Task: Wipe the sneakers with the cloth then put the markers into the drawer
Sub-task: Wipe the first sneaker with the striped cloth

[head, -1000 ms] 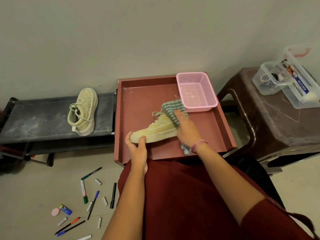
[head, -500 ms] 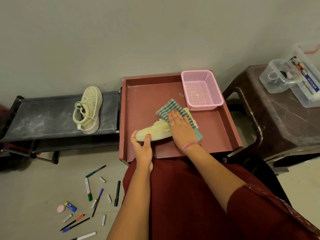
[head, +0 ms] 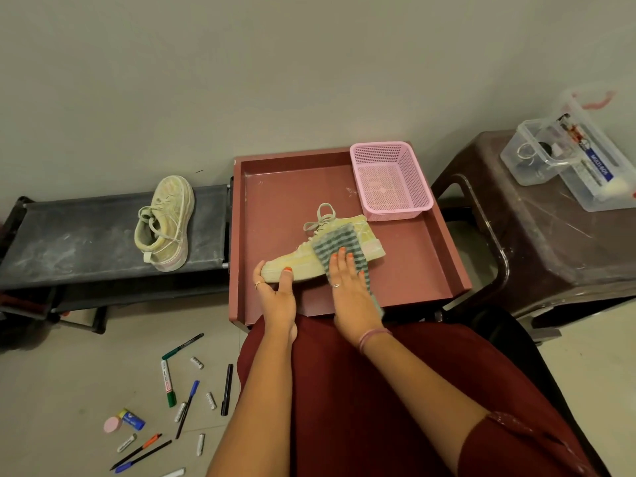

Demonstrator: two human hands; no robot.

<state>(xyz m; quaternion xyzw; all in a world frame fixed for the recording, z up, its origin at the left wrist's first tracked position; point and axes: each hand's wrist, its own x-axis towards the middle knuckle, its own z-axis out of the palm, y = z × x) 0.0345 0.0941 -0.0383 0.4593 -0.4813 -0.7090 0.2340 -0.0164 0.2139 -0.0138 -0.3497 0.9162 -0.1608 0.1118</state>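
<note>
**Q:** Pale wall behind, tiled floor below. What holds what?

**A:** An open reddish drawer (head: 444,256) sits in the middle, against the wall. A pink mesh basket (head: 390,180) stands in its far right corner, nothing visible inside it. One cream sneaker (head: 299,261) lies on its side in the drawer, toe to the left. On a brown stool (head: 550,235) to the right sit clear plastic boxes (head: 564,156) holding small items too blurred to name.

**Q:** Any writing?

**A:** A blue label on one box has letters, too small to read.

**Q:** And the hands?

**A:** The left hand (head: 277,294) grips the sneaker's toe, thumb on top and fingers curled round it. The right hand (head: 347,287) lies flat, fingers straight, pressing a green-striped cloth (head: 332,244) against the sneaker's side.

**Q:** The other task things?

**A:** A second sneaker (head: 165,223) rests on a dark low shelf (head: 69,242) to the left. Markers (head: 167,382) and pens lie scattered on the floor (head: 51,373) at near left, with loose caps beside them.
</note>
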